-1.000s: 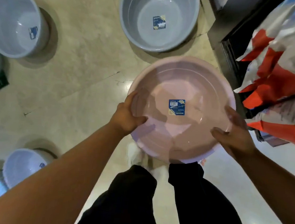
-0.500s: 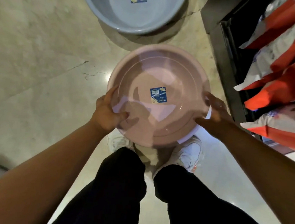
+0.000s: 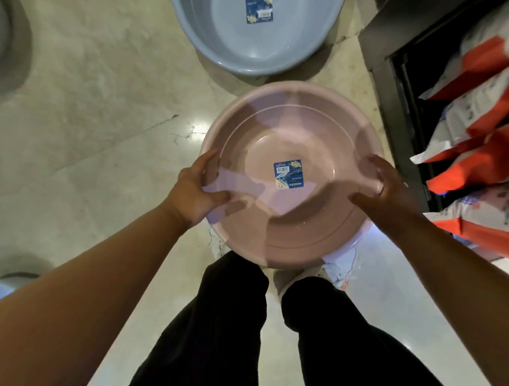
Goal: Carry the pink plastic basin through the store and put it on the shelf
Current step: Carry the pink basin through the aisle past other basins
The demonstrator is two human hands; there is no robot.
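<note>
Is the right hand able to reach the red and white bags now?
Probably not: the right hand grips the pink basin, as does the left hand; nothing else blocks the bags beside it.

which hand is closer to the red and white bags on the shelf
Right. The right hand grips the right rim of the pink basin, beside the red and white bags; the left hand grips the opposite rim, across the basin from them.

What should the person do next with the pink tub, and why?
Probably step right toward the dark shelf, lifting the pink basin. The left hand and right hand grip its rim, and a grey basin sits on the floor just ahead.
</note>
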